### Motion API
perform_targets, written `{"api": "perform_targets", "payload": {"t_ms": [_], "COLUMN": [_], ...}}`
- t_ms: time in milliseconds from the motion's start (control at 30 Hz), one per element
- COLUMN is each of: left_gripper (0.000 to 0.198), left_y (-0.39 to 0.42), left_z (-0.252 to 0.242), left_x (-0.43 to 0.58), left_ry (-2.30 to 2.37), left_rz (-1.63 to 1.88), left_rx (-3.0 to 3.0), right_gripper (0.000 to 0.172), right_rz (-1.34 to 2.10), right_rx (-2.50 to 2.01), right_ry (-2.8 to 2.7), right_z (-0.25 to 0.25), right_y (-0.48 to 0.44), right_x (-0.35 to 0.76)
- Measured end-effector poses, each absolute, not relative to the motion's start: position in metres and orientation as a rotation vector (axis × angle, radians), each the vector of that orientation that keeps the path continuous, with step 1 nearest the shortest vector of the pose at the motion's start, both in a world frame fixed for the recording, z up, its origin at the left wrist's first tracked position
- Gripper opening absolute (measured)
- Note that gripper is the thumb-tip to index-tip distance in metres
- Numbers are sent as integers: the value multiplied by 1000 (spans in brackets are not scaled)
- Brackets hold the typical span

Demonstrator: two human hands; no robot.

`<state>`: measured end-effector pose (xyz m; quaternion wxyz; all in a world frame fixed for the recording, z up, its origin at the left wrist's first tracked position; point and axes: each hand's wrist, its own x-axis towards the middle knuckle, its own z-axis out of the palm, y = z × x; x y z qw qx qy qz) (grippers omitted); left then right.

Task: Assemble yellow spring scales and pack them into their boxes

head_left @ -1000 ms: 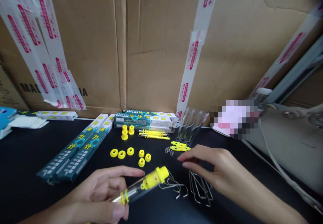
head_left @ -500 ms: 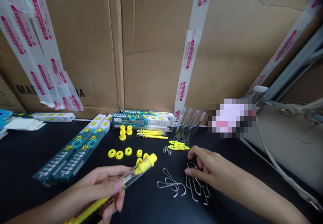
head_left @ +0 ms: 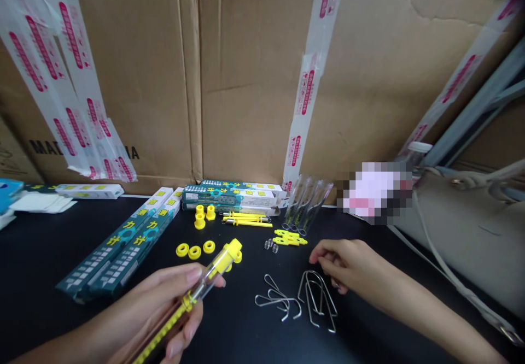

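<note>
My left hand [head_left: 164,306] is closed around a spring scale [head_left: 192,294], a clear tube with a yellow scale strip inside and a yellow cap at its raised upper end. It is tilted up to the right. My right hand [head_left: 344,265] hovers just behind several bent metal wire hooks [head_left: 318,301], its fingers curled in; whether anything is between them is hidden. A second group of wire hooks [head_left: 279,298] lies to the left. Beyond are small springs [head_left: 271,245], yellow flat pieces [head_left: 289,238] and yellow ring caps [head_left: 194,252].
Printed boxes lie at the left [head_left: 123,244] and back [head_left: 229,195]. Yellow rods with springs [head_left: 248,220], yellow plugs [head_left: 199,221] and clear tubes [head_left: 307,205] lie before the cardboard wall [head_left: 254,80]. A bag [head_left: 463,233] with a strap stands at the right.
My right hand has lifted back off the wire hooks, which now stand more exposed. My left hand has turned the spring scale, showing its scale strip, and its cap has shifted left and up.
</note>
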<state>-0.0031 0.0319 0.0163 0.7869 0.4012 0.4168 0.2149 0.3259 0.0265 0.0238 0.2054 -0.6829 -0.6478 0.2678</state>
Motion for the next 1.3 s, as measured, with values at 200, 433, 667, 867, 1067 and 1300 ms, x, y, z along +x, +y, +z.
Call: {"api": "perform_targets", "payload": {"t_ms": [200, 433, 667, 867, 1067, 1300], "left_gripper": [64, 47, 54, 59, 59, 59], "left_y": [30, 31, 33, 31, 30, 31], "left_z": [6, -7, 1, -8, 1, -9], "left_x": [-4, -16, -6, 4, 6, 2], "left_ry": [855, 738, 876, 904, 928, 893], "left_rz": [557, 529, 335, 255, 216, 221], "left_rx": [865, 1023, 1217, 1272, 1314, 1319], "right_gripper": [23, 39, 33, 28, 42, 40], "right_rz": [718, 1083, 1544, 1586, 1558, 1478], "right_rx": [-1839, -1469, -1177, -1101, -1101, -1107], "right_ry": [-1767, -1564, -1064, -1013, -790, -792], "right_z": [31, 43, 28, 15, 14, 3], "right_y": [29, 19, -2, -13, -14, -11], "right_x": [335, 317, 261, 233, 229, 226]}}
